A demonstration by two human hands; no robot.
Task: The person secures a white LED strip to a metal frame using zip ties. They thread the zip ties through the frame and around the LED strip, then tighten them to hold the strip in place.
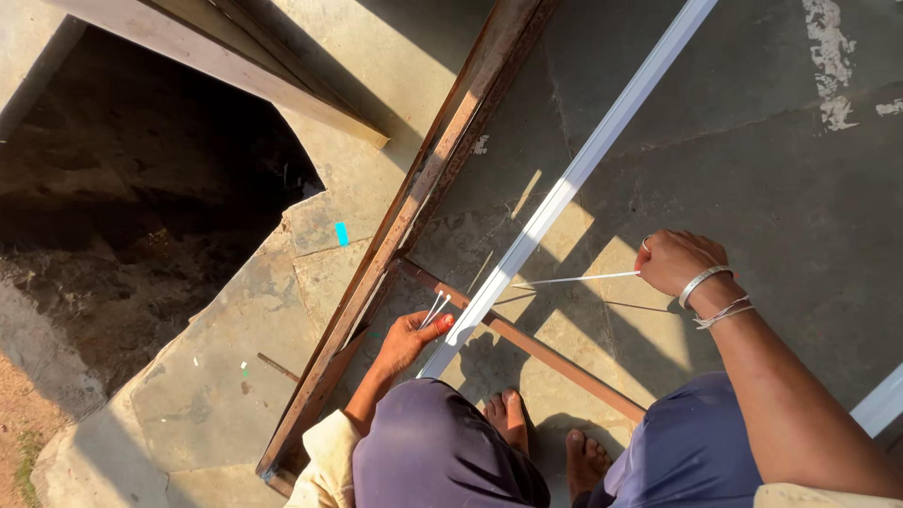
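We look down on a white rail (564, 183) that runs on a long diagonal from the upper right of the view down to the lower left, ending just beside our left hand (411, 339). It crosses over a rusty frame (414, 202), whose long side lies on much the same slant a little to the left, and whose crossbar (536, 348) runs from under the rail down toward our right knee. The left hand sits at the rail's lower end, its fingers closed around a few thin white ties (435, 308) that stick up and touch or nearly touch the rail's edge. The right hand (675, 261) is well to the right of the rail, clenched on the end of one long tie (576, 278) that stretches almost level across to the rail and meets it where the crossbar passes beneath. So the rail lies between our two hands, with the left hand the nearer one. Our bare feet (541, 437) rest on the stone floor (752, 160) below the crossbar. A dark pit (141, 198) opens at the left.
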